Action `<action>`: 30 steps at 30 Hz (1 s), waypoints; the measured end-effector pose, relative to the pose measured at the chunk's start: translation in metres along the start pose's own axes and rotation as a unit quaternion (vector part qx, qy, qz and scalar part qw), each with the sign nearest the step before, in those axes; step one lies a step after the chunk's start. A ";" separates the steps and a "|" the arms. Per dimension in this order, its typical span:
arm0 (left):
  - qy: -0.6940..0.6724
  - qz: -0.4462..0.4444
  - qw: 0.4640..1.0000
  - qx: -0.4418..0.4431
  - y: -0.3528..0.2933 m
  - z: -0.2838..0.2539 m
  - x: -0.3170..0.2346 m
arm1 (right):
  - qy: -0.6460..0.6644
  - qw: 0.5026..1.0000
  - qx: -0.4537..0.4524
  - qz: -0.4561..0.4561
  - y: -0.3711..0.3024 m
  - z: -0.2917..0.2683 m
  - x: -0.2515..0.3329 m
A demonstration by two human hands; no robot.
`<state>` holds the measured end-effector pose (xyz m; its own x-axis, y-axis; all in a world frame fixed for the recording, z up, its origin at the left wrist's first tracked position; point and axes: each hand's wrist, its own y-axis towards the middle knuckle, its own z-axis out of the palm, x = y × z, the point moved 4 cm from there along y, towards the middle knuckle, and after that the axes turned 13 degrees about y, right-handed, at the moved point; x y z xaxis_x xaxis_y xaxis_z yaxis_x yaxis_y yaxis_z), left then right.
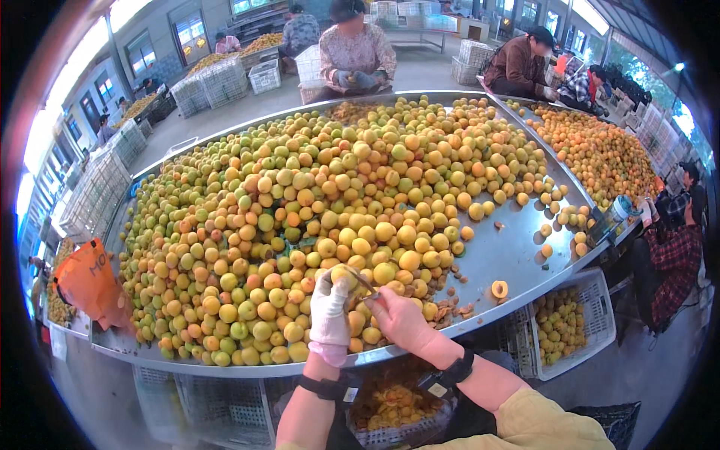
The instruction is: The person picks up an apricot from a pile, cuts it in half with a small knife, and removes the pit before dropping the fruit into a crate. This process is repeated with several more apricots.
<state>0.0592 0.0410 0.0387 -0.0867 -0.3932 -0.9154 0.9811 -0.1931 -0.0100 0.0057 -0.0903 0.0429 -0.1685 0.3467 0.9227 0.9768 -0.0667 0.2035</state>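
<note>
My left hand [330, 315], in a white glove, is closed around a yellow apricot [343, 276] above the near edge of the fruit pile. Bare, my right hand [403, 319] grips a small knife [364, 283] whose blade lies against that apricot. Beneath both hands spreads a large heap of apricots [300, 195], green-yellow to orange, on a metal table [495, 251]. An apricot half [499, 289] with its pit showing rests to the right, near loose pits and scraps [450, 307].
Below the table edge, a crate of cut apricots [397, 409] stands between my legs. Right of it is a white crate [574, 322] of whole fruit. An orange bag [94, 281] sits at the table's left. Across the table, a person [356, 52] works with gloved hands.
</note>
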 end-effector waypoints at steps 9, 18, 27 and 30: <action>-0.048 -0.055 0.997 0.028 -0.004 0.019 0.006 | -0.064 0.998 -0.001 -0.018 0.007 -0.012 0.006; -0.156 -0.095 0.983 0.024 -0.009 0.026 0.018 | -0.027 0.999 -0.008 -0.018 0.006 0.003 0.003; -0.067 -0.052 0.996 0.019 -0.009 0.021 0.003 | 0.041 0.997 0.053 0.028 0.008 -0.003 0.000; -0.083 -0.099 0.991 0.033 -0.009 0.017 0.015 | 0.101 0.990 0.081 0.058 0.005 -0.003 0.001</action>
<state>0.0461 0.0214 0.0316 -0.3092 -0.4822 -0.8197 0.9288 -0.3381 -0.1516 0.0101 -0.0927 0.0454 -0.0608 0.1493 0.9869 0.9968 0.0610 0.0522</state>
